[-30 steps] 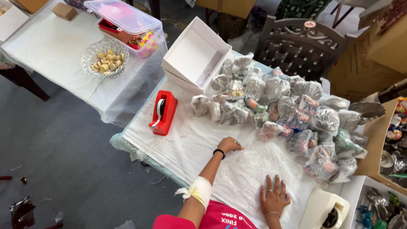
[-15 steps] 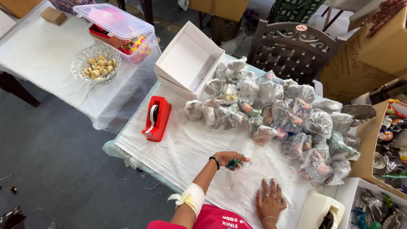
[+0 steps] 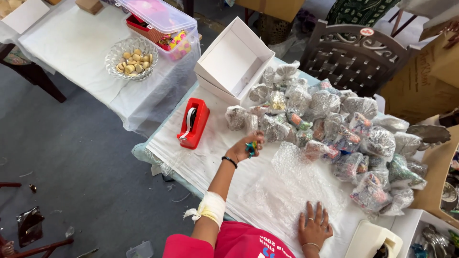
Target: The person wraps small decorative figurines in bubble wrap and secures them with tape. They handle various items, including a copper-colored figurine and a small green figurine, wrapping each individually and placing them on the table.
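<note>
White box (image 3: 229, 64) empty; glass bowl (image 3: 131, 58) holds pale pieces; left hand (image 3: 246, 147) clamps small colourful item (image 3: 250, 149); right hand (image 3: 314, 228) flat, fingers spread.

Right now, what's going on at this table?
A person is working at a white-covered table. The left hand is raised, fingers closed on a small colourful item; what it is can't be made out. The right hand lies flat on a sheet of bubble wrap spread in front. A heap of bubble-wrapped bundles fills the far side, with a red tape dispenser and an open white box to the left.
</note>
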